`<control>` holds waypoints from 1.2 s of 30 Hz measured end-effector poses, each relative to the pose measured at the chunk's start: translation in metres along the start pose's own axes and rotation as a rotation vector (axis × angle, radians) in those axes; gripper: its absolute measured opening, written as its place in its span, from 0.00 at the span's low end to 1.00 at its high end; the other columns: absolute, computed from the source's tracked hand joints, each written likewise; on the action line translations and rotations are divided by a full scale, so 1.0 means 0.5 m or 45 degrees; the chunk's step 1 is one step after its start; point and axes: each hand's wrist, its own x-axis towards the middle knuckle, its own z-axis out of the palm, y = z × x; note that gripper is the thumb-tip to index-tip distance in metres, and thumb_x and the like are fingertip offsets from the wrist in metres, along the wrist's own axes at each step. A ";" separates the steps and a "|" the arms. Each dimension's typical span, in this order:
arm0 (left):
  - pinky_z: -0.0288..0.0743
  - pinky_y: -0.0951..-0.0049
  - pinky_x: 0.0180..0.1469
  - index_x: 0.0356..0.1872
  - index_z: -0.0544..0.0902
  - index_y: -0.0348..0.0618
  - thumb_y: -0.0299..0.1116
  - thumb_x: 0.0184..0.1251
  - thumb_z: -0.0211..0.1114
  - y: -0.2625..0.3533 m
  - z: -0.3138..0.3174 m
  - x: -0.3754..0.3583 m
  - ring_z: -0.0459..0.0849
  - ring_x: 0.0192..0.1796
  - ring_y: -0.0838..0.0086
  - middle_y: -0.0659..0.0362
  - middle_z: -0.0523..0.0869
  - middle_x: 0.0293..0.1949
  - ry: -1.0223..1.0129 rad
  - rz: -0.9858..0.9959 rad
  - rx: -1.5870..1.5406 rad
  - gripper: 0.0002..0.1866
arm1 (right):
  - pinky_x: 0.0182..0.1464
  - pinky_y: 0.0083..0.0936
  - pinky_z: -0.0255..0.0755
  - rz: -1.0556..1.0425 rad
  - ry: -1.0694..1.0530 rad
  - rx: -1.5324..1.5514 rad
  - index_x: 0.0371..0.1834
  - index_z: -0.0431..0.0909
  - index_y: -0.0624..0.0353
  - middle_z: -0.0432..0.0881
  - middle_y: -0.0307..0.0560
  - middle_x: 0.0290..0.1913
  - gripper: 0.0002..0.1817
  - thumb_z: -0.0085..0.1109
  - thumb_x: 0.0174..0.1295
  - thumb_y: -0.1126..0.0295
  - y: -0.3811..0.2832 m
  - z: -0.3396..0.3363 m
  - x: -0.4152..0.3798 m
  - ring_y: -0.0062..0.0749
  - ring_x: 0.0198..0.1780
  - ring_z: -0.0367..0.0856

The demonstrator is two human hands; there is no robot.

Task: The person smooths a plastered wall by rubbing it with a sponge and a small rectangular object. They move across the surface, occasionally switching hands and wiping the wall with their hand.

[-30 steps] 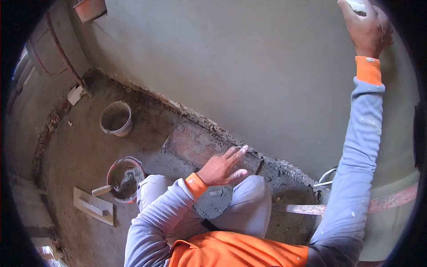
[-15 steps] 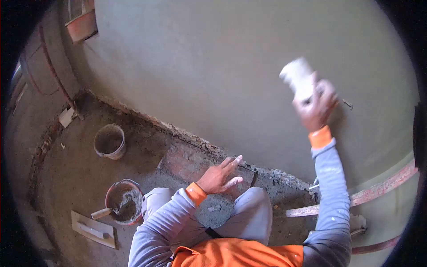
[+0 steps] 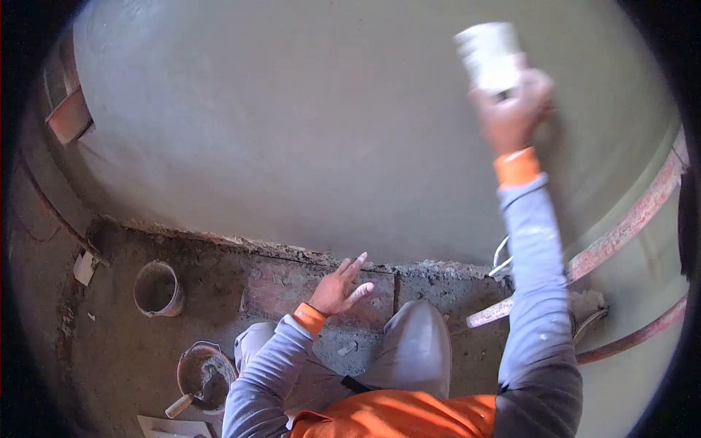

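Observation:
My right hand [image 3: 515,109] is wrapped round a white block-like object [image 3: 488,55], slightly blurred, against the upper right of the smooth grey wall [image 3: 292,131]. Lower down, my left hand [image 3: 343,287] hovers near the wall's rough bottom edge, its fingers spread and nothing in it. A bucket [image 3: 207,376] with grey material and a wooden-handled trowel [image 3: 180,406] stands at the lower left. Beside it a flat float [image 3: 171,428] is partly cut off by the frame.
An empty-looking bucket [image 3: 158,290] stands on the floor at the left. Reddish, stained pipes [image 3: 628,227] curve past my right arm. A reddish box [image 3: 69,117] is set in the wall at the upper left. A white piece [image 3: 85,268] lies below it.
The view has tilted and shifted, so the buckets and float appear lower. My right hand appears higher in view with the white object still in it. My left hand stays spread.

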 end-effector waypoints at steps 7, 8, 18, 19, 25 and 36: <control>0.70 0.53 0.63 0.72 0.60 0.44 0.53 0.68 0.60 0.011 -0.015 0.015 0.73 0.64 0.47 0.46 0.72 0.66 -0.258 -0.217 -0.187 0.38 | 0.52 0.38 0.68 0.262 0.280 0.105 0.57 0.78 0.62 0.73 0.51 0.47 0.33 0.76 0.45 0.64 0.233 -0.020 -0.036 0.43 0.50 0.70; 0.69 0.53 0.63 0.72 0.60 0.43 0.53 0.68 0.60 0.010 -0.014 0.017 0.74 0.64 0.47 0.47 0.72 0.66 -0.251 -0.215 -0.194 0.38 | 0.53 0.40 0.68 0.205 0.170 0.013 0.57 0.75 0.62 0.70 0.51 0.49 0.33 0.76 0.44 0.67 0.182 -0.018 -0.089 0.44 0.50 0.69; 0.76 0.53 0.42 0.71 0.63 0.44 0.68 0.67 0.48 0.057 0.030 -0.018 0.85 0.36 0.50 0.39 0.83 0.36 -0.561 0.298 -0.087 0.42 | 0.46 0.45 0.66 -0.220 -0.516 0.672 0.57 0.77 0.48 0.73 0.46 0.48 0.33 0.68 0.41 0.61 -0.207 -0.049 -0.335 0.45 0.50 0.72; 0.76 0.52 0.41 0.71 0.64 0.43 0.69 0.67 0.47 0.063 0.021 -0.015 0.84 0.35 0.49 0.39 0.83 0.34 -0.704 0.244 -0.075 0.43 | 0.43 0.44 0.65 -0.140 -0.325 0.611 0.58 0.77 0.51 0.71 0.48 0.48 0.36 0.70 0.37 0.61 -0.179 -0.050 -0.238 0.47 0.48 0.72; 0.75 0.49 0.41 0.69 0.65 0.40 0.71 0.64 0.48 0.022 0.058 -0.016 0.83 0.38 0.43 0.35 0.82 0.44 -0.540 0.296 -0.187 0.46 | 0.48 0.40 0.65 -0.232 0.288 0.270 0.61 0.75 0.53 0.70 0.50 0.45 0.39 0.72 0.41 0.55 -0.074 0.022 0.185 0.44 0.46 0.70; 0.73 0.51 0.56 0.67 0.68 0.37 0.68 0.64 0.51 0.020 0.054 -0.024 0.78 0.54 0.41 0.37 0.76 0.58 -0.621 0.179 -0.142 0.44 | 0.49 0.43 0.66 -0.844 -0.349 0.303 0.55 0.74 0.63 0.77 0.50 0.47 0.24 0.54 0.56 0.63 -0.593 0.138 -0.214 0.42 0.47 0.74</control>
